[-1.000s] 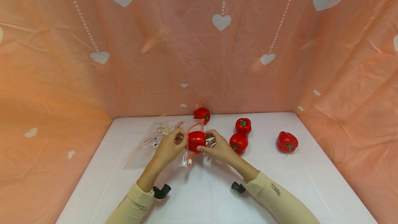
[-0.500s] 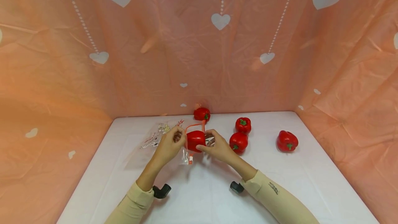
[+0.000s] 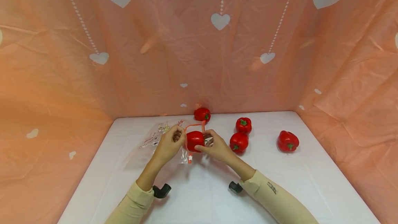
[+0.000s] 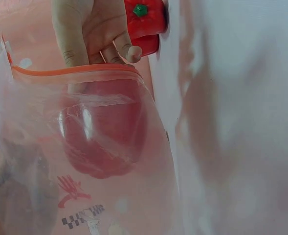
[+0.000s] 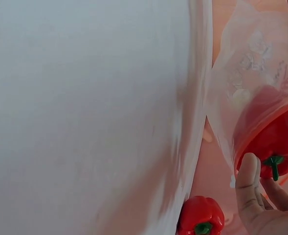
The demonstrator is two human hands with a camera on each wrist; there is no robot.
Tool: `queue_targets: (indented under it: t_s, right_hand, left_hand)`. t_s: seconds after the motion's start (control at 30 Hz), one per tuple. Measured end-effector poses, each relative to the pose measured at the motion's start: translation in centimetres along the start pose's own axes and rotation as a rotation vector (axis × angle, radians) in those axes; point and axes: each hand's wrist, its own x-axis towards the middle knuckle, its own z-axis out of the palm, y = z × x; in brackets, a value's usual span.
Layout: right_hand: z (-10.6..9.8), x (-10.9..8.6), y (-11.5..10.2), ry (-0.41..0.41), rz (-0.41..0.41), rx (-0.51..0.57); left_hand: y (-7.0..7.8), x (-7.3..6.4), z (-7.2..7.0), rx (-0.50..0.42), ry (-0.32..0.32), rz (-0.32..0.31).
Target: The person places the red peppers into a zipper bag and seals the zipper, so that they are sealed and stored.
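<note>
In the head view my right hand [image 3: 217,148] holds a red bell pepper [image 3: 196,141] by its stem end, thumb on the near side. The pepper lies sideways in the mouth of a clear zip bag [image 3: 140,155] with an orange zip strip. Through the film in the left wrist view, most of the pepper [image 4: 104,132] shows inside the bag. The green stem [image 5: 275,164] points out of the opening in the right wrist view. My left hand [image 3: 169,143] pinches the bag's rim; its fingertips are partly hidden.
Two red bell peppers, one behind [image 3: 243,126] and one in front [image 3: 239,142], sit right of my right hand. Another pepper [image 3: 287,141] lies farther right, and one more [image 3: 202,114] at the back edge. The white table [image 3: 199,196] meets a peach curtain [image 3: 199,78].
The pepper in my right hand has shifted slightly left, deeper into the bag's mouth. My left hand keeps its pinch on the rim. The other peppers stay where they were.
</note>
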Motion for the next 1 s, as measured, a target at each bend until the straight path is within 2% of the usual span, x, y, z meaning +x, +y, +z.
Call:
queue_targets:
  t_s: [0.27, 0.7, 1.0]
  right_hand:
    - [0.4, 0.2, 0.0, 0.002, -0.018, -0.010]
    - [0.5, -0.1, 0.5, -0.051, -0.122, 0.065]
    - [-0.5, -0.9, 0.7, -0.035, -0.061, 0.043]
  left_hand:
    - [-0.1, 0.0, -0.1, 0.003, -0.003, 0.013]
    - [-0.7, -0.1, -0.2, -0.030, -0.007, -0.010]
    - [-1.2, -0.2, -0.4, -0.025, -0.006, -0.006]
